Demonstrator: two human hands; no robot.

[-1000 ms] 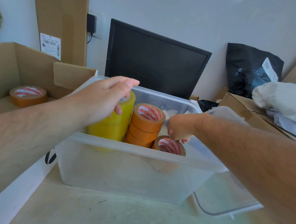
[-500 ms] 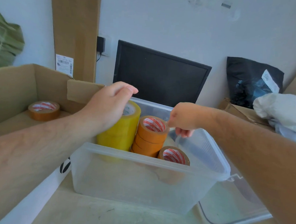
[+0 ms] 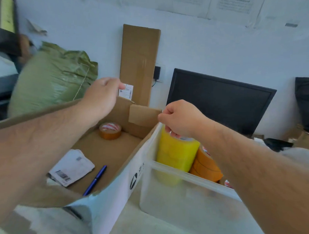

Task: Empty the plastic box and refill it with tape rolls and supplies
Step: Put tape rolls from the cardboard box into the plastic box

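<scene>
Your right hand [image 3: 180, 120] clamps its fingers on top of the yellow tape roll [image 3: 176, 153], upright in the plastic box [image 3: 182, 190] near the desk's front edge. Forearm hides most orange rolls [image 3: 206, 168]. Left hand [image 3: 101, 96] above cardboard box [image 3: 126, 169]: fingers turned away, grip unreadable.

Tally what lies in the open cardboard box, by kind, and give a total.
Brown tape roll: 1
Blue pen: 1
Barcoded packet: 1
Total: 3 in the cardboard box. A pale scrap under the packet is mostly hidden by the arm and is not counted.
</scene>
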